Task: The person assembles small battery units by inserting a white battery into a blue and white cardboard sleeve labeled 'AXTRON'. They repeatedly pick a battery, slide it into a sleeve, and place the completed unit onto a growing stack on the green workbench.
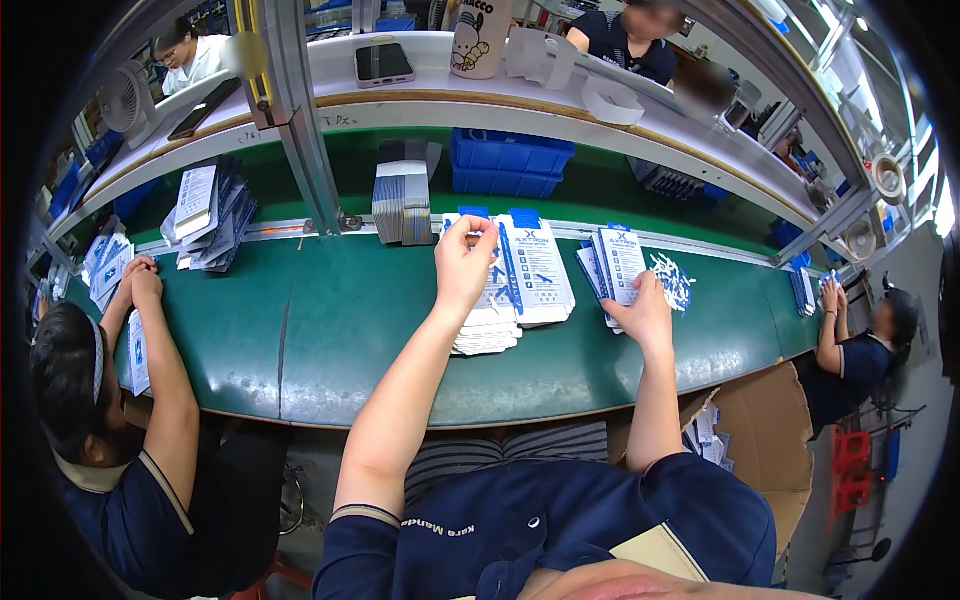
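Note:
My left hand (467,262) is raised over a pile of flat white-and-blue printed packages (487,335), its fingers pinched together. What they hold, if anything, is too small to make out. Right beside that pile lies another stack of the packages (541,270) with a blue tab at its top; small blue-and-white pieces rest on both. My right hand (645,318) grips the lower part of a smaller, fanned bunch of packages (622,262), thumb on the left side and fingers on the right. A heap of small white-and-blue pieces (673,283) lies just right of it.
Grey cartons (403,200) and blue bins (510,160) stand behind the green table (350,330). A loose package pile (212,215) is at the left. The shelf above bears a phone (385,65) and a cup (480,40). Co-workers sit on both sides; a cardboard box (765,430) stands at lower right.

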The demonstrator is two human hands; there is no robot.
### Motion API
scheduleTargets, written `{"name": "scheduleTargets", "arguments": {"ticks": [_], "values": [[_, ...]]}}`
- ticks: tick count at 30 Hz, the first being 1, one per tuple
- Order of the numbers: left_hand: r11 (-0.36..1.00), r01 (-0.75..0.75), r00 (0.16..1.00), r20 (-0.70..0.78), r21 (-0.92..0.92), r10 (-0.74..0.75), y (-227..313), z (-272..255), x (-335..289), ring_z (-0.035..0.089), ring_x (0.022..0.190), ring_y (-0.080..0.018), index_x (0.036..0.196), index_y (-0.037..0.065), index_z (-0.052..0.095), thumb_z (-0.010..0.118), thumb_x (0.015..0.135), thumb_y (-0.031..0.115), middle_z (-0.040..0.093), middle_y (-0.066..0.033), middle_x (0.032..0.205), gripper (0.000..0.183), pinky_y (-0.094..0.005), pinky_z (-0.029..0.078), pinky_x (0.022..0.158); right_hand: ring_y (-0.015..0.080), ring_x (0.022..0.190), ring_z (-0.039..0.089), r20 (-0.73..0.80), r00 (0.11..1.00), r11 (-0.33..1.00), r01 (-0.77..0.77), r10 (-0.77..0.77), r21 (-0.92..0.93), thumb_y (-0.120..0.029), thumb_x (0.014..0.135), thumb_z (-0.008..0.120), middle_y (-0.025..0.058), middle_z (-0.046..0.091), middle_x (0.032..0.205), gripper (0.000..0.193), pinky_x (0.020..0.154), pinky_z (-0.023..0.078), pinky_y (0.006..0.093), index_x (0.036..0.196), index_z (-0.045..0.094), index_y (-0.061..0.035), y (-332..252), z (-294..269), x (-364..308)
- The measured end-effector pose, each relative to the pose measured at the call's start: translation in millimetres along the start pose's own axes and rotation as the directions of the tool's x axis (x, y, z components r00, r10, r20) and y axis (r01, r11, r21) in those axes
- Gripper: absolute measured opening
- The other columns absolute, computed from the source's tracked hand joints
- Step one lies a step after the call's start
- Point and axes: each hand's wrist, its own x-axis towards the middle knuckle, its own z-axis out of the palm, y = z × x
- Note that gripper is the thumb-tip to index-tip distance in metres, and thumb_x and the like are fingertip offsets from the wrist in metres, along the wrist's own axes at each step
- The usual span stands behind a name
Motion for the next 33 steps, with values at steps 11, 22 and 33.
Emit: {"name": "scheduleTargets", "arguments": {"ticks": [11,22,33], "values": [[0.999,-0.005,0.999,-0.052,-0.038,0.003,5.6,0.9,-2.0,0.059,0.071,-0.0081,0.09,0.0,0.063,0.064,0.089,0.011,0.063,-0.0032,0.083,0.011,-0.0243,0.051,0.06,0.0413,0.105,0.056,-0.023,0.999,0.999,0.032,-0.033,-0.032,-0.038,0.067,0.081,0.024,0.052,0.115,0.063,0.088,0.048,0.0464,0.106,0.051,0.0003,-2.6,-2.1,-2.1],[0.998,-0.003,0.995,-0.098,-0.068,-0.003,8.5,-12.4,4.4,0.061,0.077,-0.0102,0.094,0.001,0.061,0.062,0.093,0.015,0.062,-0.004,0.085,0.015,-0.0243,0.053,0.065,0.0358,0.112,0.054,0.092,0.903,0.778,0.306,-0.42,0.548,-0.023,0.082,0.071,0.0183,0.058,0.115,0.03,0.096,0.042,0.0406,0.097,0.058,0.0004,-86.6,15.7,39.5],[0.998,-0.019,0.99,-0.138,-0.062,0.01,4.5,-12.2,6.0,0.061,0.074,-0.0101,0.092,-0.001,0.061,0.061,0.092,0.011,0.062,-0.0047,0.08,0.012,-0.0253,0.054,0.065,0.0385,0.115,0.052,-0.177,0.895,0.747,0.441,-0.41,0.497,-0.018,0.09,0.06,0.0218,0.056,0.121,0.02,0.1,0.04,0.0426,0.096,0.06,0.001,-66.5,83.8,54.2]]}}
